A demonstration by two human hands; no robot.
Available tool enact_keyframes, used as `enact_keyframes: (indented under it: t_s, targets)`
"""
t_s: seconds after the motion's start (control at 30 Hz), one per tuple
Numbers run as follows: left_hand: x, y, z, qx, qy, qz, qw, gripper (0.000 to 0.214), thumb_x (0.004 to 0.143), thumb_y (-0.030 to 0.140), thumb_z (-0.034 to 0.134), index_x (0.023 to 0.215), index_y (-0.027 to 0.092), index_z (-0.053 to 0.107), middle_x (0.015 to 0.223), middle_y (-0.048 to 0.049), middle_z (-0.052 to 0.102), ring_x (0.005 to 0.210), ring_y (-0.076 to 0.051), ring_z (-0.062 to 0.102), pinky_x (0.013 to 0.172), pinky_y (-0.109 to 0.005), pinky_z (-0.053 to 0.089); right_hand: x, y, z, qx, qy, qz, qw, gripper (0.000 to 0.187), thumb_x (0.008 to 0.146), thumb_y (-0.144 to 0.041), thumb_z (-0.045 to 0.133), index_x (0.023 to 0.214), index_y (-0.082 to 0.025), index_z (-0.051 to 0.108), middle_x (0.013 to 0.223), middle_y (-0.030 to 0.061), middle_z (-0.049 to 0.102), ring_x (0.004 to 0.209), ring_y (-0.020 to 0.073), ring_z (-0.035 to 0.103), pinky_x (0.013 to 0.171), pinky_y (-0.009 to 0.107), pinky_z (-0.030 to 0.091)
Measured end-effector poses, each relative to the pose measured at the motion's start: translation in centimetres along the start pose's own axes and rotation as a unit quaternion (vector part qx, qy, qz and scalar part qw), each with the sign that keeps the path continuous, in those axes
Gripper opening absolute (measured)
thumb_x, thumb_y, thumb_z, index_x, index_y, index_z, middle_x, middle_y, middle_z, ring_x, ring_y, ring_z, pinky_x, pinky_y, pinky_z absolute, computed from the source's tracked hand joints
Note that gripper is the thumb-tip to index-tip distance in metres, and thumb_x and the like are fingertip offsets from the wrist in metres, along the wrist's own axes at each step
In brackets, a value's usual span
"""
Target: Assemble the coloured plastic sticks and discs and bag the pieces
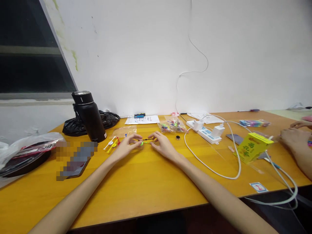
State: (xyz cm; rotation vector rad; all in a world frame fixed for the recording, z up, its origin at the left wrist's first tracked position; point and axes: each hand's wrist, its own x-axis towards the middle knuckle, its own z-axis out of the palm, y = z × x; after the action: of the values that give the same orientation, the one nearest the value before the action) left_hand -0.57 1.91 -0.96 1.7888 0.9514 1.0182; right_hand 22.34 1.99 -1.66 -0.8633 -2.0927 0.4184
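Observation:
My left hand (pixel 127 145) and my right hand (pixel 162 145) meet over the middle of the orange table (pixel 146 182). Between their fingertips lies a small plastic piece (pixel 145 140) with a green round end and a thin black and yellow rod. My left fingers pinch the green end. My right fingers pinch the other end of the rod. Just left of my left hand lie several small coloured plastic sticks (pixel 112 144), white, yellow, red and blue. A clear bag (pixel 123 131) lies behind them.
A black flask (pixel 89 116) and a black bag (pixel 107 119) stand at the back left, papers (pixel 142 120) and a bag of coloured parts (pixel 172 126) behind my hands. A power strip (pixel 204 132) with white cables, a yellow carton (pixel 253 147) and another person's hands (pixel 292 136) are right.

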Motion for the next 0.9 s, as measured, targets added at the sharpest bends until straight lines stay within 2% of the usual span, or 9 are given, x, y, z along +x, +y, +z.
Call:
enact_keyframes:
  t_s: [0.17,0.27,0.4,0.5,0.6,0.73,0.9]
  targets:
    - [0.4,-0.4,-0.5,-0.040,0.058,-0.020,0.997,0.044,0.075,0.050,0.076,0.106,0.019,0.067,0.115,-0.0107,0.068,0.092,-0.024,0.071,0.087,-0.041,0.057,-0.5,1.6,-0.9,-0.178,-0.015,0.072,0.981,0.013,0.091,-0.018,0.062,0.104,-0.019,0.066,0.109,0.0067,0.064,0.101,0.0199,0.062,0.088,0.032,0.048]
    - [0.5,-0.6,-0.8,-0.030,0.091,-0.021,0.995,0.047,0.073,0.049,0.078,0.108,0.019,0.068,0.115,-0.0101,0.071,0.093,-0.024,0.072,0.094,-0.042,0.053,-0.6,1.8,-1.0,-0.210,-0.027,0.087,0.973,0.008,0.092,-0.019,0.060,0.095,-0.018,0.068,0.103,0.0064,0.066,0.096,0.0190,0.063,0.084,0.029,0.046]
    - [0.5,-0.6,-1.1,-0.025,0.123,-0.051,0.991,0.048,0.072,0.051,0.079,0.108,0.020,0.070,0.118,-0.0104,0.072,0.106,-0.028,0.070,0.102,-0.043,0.049,-0.4,1.7,-1.1,-0.201,-0.018,0.087,0.975,0.010,0.092,-0.019,0.059,0.092,-0.018,0.069,0.099,0.0059,0.068,0.091,0.0178,0.063,0.078,0.027,0.045]
    - [0.6,-0.6,-1.3,-0.053,0.146,-0.049,0.987,0.050,0.069,0.051,0.082,0.106,0.019,0.071,0.122,-0.0120,0.072,0.116,-0.029,0.066,0.108,-0.044,0.045,-0.1,1.7,-1.2,-0.136,0.010,0.117,0.984,0.010,0.090,-0.021,0.060,0.091,-0.018,0.070,0.092,0.0054,0.071,0.084,0.0177,0.065,0.075,0.027,0.047]
    - [0.6,-0.8,-1.6,-0.075,0.153,-0.041,0.984,0.050,0.070,0.050,0.082,0.108,0.019,0.071,0.120,-0.0124,0.073,0.122,-0.028,0.063,0.112,-0.044,0.041,0.3,1.8,-1.3,0.003,0.034,0.165,0.986,0.012,0.090,-0.026,0.061,0.090,-0.017,0.069,0.087,0.0068,0.074,0.080,0.0186,0.069,0.076,0.029,0.050]
    - [0.7,-1.1,-1.8,-0.100,0.145,-0.058,0.983,0.056,0.070,0.049,0.083,0.116,0.019,0.070,0.121,-0.0121,0.072,0.124,-0.029,0.062,0.113,-0.046,0.040,0.8,2.2,-1.3,0.179,0.050,0.212,0.960,0.029,0.085,-0.043,0.067,0.089,-0.015,0.070,0.085,0.0092,0.076,0.081,0.0200,0.071,0.078,0.031,0.053]
    - [0.5,-0.8,-1.4,-0.158,0.132,-0.073,0.976,0.059,0.070,0.048,0.085,0.118,0.018,0.070,0.126,-0.0128,0.070,0.123,-0.027,0.062,0.112,-0.043,0.043,1.1,2.3,-1.3,0.302,0.067,0.258,0.915,0.046,0.067,-0.053,0.082,0.087,-0.013,0.075,0.090,0.0111,0.077,0.084,0.0200,0.071,0.087,0.035,0.055]
